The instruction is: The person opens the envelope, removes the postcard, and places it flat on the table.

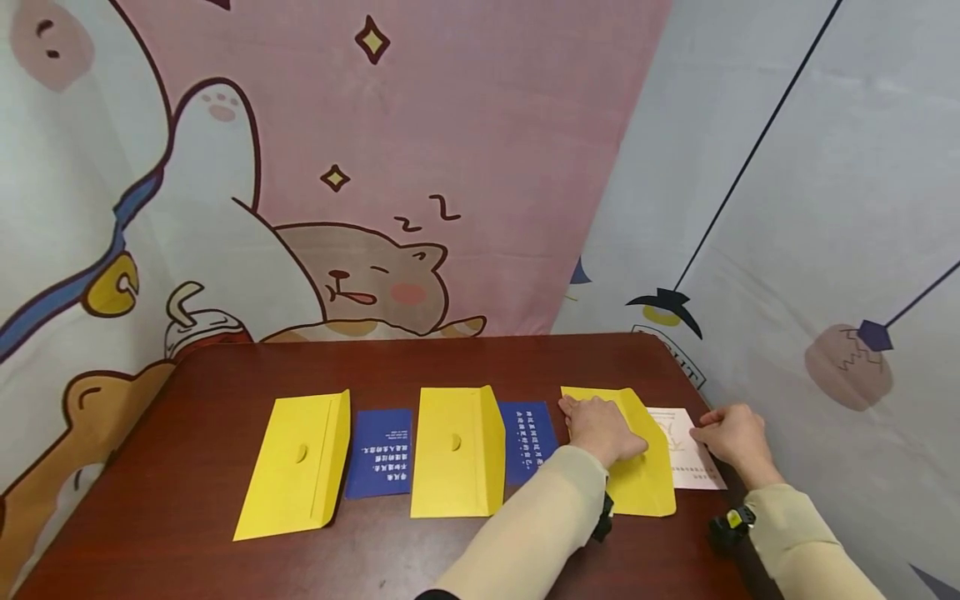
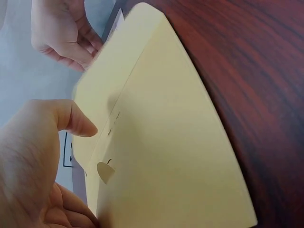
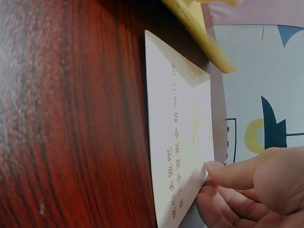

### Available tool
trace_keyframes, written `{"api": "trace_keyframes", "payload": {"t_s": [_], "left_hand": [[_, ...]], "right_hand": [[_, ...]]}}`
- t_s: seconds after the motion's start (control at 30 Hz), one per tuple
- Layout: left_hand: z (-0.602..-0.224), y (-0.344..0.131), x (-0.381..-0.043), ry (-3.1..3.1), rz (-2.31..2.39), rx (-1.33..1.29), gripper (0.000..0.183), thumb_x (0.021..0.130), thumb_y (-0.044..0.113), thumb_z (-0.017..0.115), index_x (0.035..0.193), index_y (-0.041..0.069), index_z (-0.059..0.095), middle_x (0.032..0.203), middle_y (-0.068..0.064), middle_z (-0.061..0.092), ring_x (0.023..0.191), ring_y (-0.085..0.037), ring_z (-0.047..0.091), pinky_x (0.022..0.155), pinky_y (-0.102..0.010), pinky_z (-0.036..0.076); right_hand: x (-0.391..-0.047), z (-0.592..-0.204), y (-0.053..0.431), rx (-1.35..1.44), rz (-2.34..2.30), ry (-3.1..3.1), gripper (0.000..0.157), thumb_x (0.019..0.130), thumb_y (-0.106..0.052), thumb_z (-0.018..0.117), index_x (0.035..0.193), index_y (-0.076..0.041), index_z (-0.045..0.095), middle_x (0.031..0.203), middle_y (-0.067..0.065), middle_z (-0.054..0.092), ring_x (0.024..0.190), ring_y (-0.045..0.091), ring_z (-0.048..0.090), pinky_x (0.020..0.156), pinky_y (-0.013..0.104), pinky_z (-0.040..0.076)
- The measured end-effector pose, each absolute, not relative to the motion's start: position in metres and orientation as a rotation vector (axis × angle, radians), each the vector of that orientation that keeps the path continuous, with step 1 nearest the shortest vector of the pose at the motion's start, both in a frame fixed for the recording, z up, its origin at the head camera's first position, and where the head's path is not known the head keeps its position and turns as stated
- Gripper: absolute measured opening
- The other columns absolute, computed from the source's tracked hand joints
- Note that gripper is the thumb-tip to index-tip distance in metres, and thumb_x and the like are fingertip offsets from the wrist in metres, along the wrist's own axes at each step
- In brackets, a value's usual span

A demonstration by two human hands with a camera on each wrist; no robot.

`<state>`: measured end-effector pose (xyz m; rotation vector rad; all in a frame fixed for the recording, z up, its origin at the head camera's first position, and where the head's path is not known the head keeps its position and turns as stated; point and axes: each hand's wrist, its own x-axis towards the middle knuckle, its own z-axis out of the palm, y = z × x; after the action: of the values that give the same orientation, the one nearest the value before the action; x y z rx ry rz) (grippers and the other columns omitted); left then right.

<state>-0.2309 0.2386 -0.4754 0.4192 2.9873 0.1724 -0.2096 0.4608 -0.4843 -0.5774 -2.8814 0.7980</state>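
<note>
My left hand (image 1: 606, 432) rests across the rightmost yellow envelope (image 1: 637, 493), fingertips near its far left corner and thumb spread toward the flap. In the left wrist view, the thumb (image 2: 78, 121) hovers by the flap fold, near a small half-round tab (image 2: 105, 172). At the far right, my right hand (image 1: 738, 442) pinches the right edge of a white card (image 1: 693, 458) between thumb and fingers. Printed characters and a pale yellow figure mark the card (image 3: 178, 128). Its left part lies beside the envelope's flap, overlapped by it in the head view.
Two more yellow envelopes (image 1: 288, 467) (image 1: 450, 467) lie to the left, flaps facing right. Beside each is a blue card with white print: one left (image 1: 380, 450), one in the middle (image 1: 525, 442). All lie on a dark red-brown table (image 1: 360, 550), with patterned cloth behind and right.
</note>
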Motion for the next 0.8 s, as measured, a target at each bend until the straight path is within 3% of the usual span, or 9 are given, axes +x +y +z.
{"api": "trace_keyframes", "payload": {"t_s": [0.37, 0.63, 0.8], "left_hand": [[-0.474, 0.233, -0.233, 2.978, 0.261, 0.400, 0.062, 0.080, 0.076, 0.065, 0.108, 0.022, 0.078, 0.104, 0.002, 0.072, 0.112, -0.023, 0.067, 0.114, -0.058, 0.040], [-0.474, 0.230, -0.245, 2.919, 0.333, 0.393, 0.060, 0.085, 0.077, 0.061, 0.090, 0.020, 0.078, 0.098, 0.001, 0.071, 0.118, -0.027, 0.065, 0.115, -0.057, 0.039], [-0.470, 0.224, -0.248, 2.911, 0.356, 0.390, 0.060, 0.087, 0.076, 0.060, 0.083, 0.019, 0.078, 0.099, 0.002, 0.073, 0.122, -0.025, 0.064, 0.117, -0.054, 0.038]], "right_hand": [[-0.212, -0.490, 0.461, -0.576, 0.767, -2.867, 0.031, 0.090, -0.017, 0.080, 0.098, 0.012, 0.071, 0.093, 0.028, 0.067, 0.081, 0.038, 0.060, 0.061, 0.039, 0.054], [-0.214, -0.484, 0.456, -0.569, 0.767, -2.849, 0.038, 0.096, -0.022, 0.077, 0.105, 0.015, 0.069, 0.097, 0.031, 0.067, 0.080, 0.038, 0.061, 0.059, 0.037, 0.056], [-0.216, -0.473, 0.453, -0.487, 0.757, -2.834, 0.043, 0.098, -0.027, 0.074, 0.107, 0.015, 0.068, 0.094, 0.028, 0.069, 0.082, 0.039, 0.063, 0.063, 0.043, 0.058]]}}
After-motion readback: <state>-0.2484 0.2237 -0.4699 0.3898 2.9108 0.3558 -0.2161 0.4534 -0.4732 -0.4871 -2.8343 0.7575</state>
